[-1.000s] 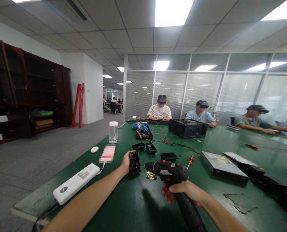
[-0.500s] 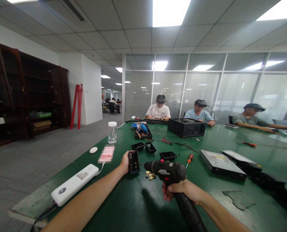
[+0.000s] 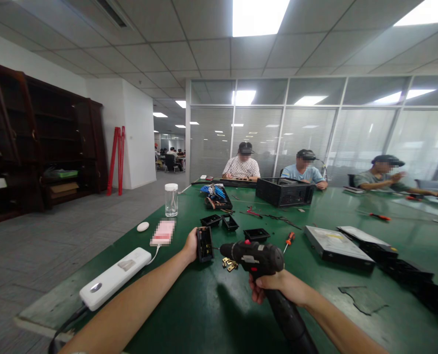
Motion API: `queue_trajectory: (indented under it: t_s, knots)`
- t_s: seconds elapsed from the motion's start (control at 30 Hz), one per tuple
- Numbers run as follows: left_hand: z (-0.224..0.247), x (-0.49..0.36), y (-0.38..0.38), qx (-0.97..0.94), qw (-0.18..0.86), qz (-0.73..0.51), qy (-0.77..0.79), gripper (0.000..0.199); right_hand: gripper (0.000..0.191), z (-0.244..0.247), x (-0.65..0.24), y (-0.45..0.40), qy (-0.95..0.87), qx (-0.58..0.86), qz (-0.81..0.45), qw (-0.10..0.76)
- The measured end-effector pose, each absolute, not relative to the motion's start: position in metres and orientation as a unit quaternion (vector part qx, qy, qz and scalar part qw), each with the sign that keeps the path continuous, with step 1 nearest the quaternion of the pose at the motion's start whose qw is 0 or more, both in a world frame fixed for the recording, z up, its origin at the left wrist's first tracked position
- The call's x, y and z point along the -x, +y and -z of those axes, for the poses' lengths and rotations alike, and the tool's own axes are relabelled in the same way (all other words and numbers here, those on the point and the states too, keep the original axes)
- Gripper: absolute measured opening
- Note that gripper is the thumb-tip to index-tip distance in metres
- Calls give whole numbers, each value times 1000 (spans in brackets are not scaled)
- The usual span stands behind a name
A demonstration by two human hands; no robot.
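My left hand (image 3: 192, 244) grips a small black plastic housing (image 3: 204, 244), tilted up so that its hollow side, with brass-coloured bits inside, shows. In my right hand (image 3: 274, 285) is a black cordless drill (image 3: 259, 255), its handle wrapped by my fingers. The drill's bit points left at the housing's right side; whether it touches cannot be made out. Between them on the table lies a small pile of brass-coloured metal pieces (image 3: 229, 264). Just beyond are several similar black housings, one of them an open frame (image 3: 256, 234).
A white power strip (image 3: 115, 278), a clear jar (image 3: 171, 200) and a round white object (image 3: 142, 226) lie left on the green table. To the right are a screwdriver (image 3: 289, 239), a metal-topped drive (image 3: 338, 247) and a clear broken sheet (image 3: 362, 300). A black case (image 3: 285, 191) stands farther back.
Both my hands keep nearly the same place, with the housing and drill still held. At the far right, a co-worker's hand has risen from the table.
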State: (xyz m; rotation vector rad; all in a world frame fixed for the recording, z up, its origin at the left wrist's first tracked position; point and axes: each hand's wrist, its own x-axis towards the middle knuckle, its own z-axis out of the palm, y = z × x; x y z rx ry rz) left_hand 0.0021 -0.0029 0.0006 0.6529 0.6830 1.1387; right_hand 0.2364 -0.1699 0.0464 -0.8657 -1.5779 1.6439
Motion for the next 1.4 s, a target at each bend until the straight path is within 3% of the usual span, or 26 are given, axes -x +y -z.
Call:
queue_trajectory:
  t_s: [1.4]
  knots:
    - [1,-2,-1,-291,737,-527,307,31,24,-54,-235,-173,-640,350,-608,314]
